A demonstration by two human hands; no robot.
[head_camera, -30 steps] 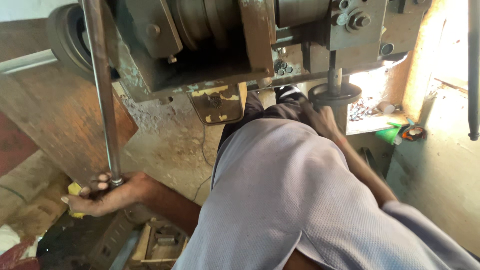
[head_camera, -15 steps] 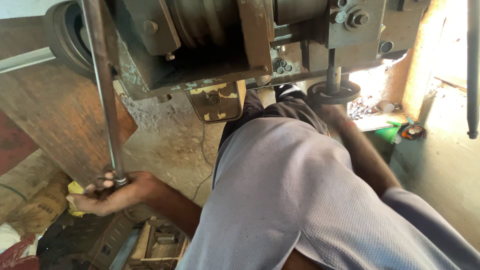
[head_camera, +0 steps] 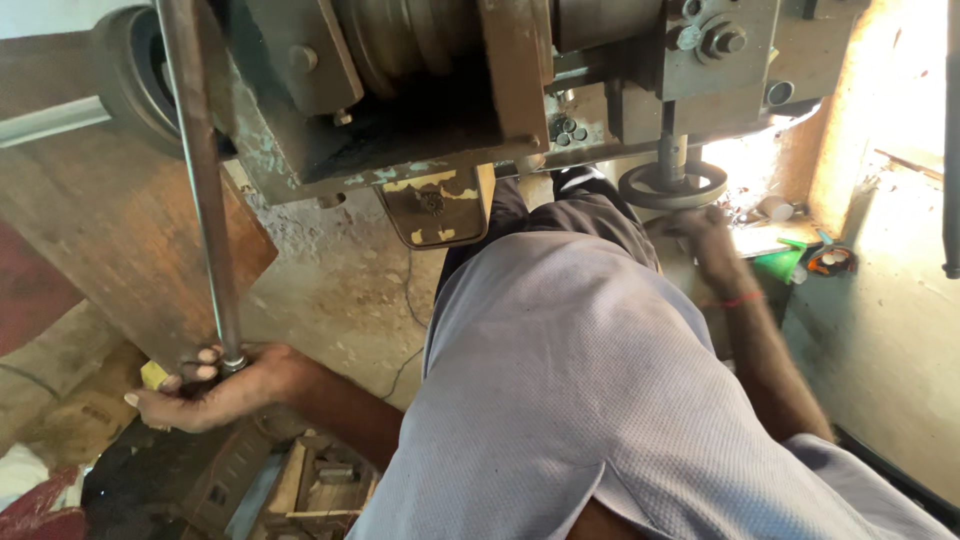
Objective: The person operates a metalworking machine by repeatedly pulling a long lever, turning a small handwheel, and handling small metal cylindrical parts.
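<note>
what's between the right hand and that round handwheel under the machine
Nothing visible. The right hand is right at the lower rim of the handwheel, fingers seemingly touching it, with no object in the gap. The left hand is far off, gripping the end of a long metal rod.

Left hand [head_camera: 215,388] grips long steel rod [head_camera: 200,190] (lower end); right hand [head_camera: 700,228] on handwheel [head_camera: 672,185].

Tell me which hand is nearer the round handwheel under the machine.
Right. The right hand reaches just below the handwheel, at its rim. The left hand is far across, gripping the lower end of the long metal rod.
</note>
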